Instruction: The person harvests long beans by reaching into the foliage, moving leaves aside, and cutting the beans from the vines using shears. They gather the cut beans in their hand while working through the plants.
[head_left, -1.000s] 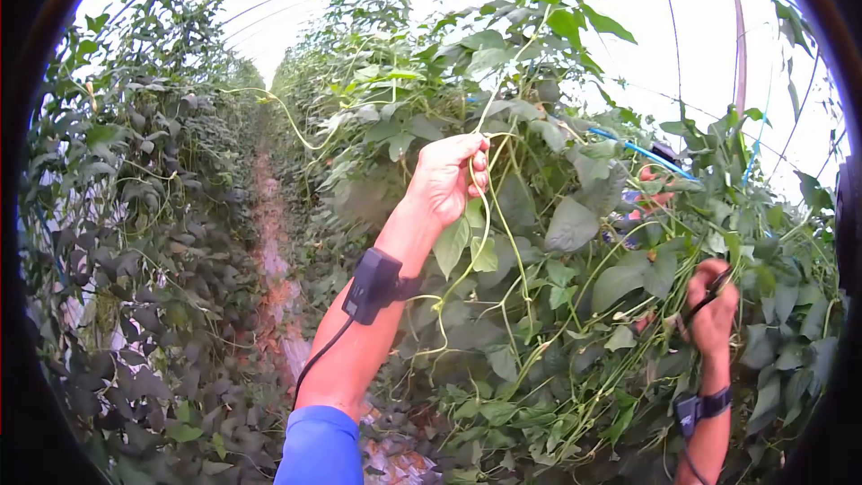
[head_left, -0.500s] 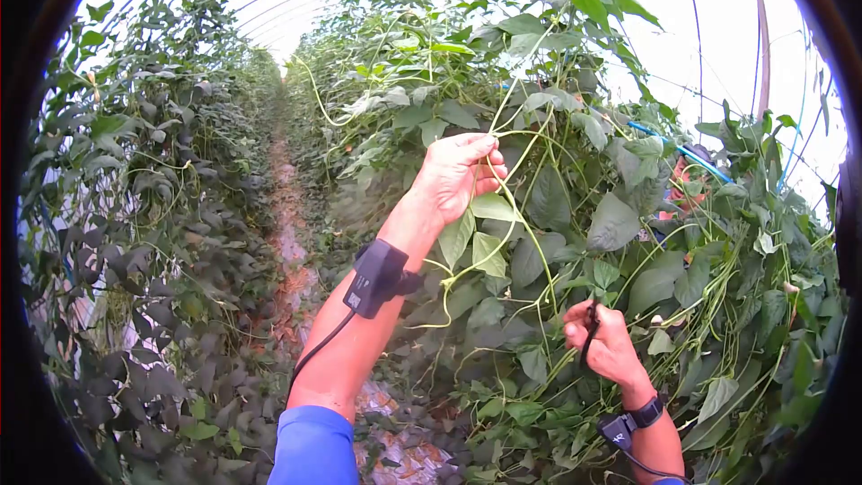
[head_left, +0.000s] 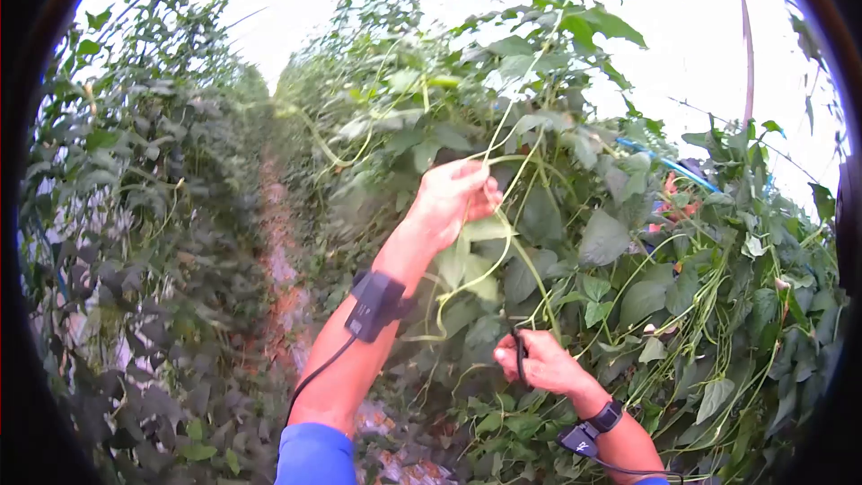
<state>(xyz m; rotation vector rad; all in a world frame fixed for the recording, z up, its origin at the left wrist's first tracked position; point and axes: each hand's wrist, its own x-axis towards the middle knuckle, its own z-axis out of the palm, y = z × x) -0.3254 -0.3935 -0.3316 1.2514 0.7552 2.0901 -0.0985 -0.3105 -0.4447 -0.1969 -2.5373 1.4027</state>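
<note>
Left hand (head_left: 458,203) has its thumb and fingers pinched together on thin green vine stems (head_left: 531,266), which run in front of the leafy row (head_left: 643,301); lower down, the right hand (head_left: 551,365) is curled around a black curved object (head_left: 520,356) near the stems' hanging ends.

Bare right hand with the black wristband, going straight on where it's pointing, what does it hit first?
Your right hand would probably first meet the thin, pale-green, curling vine stem hanging below your bare left hand, though depth is unclear.
</note>
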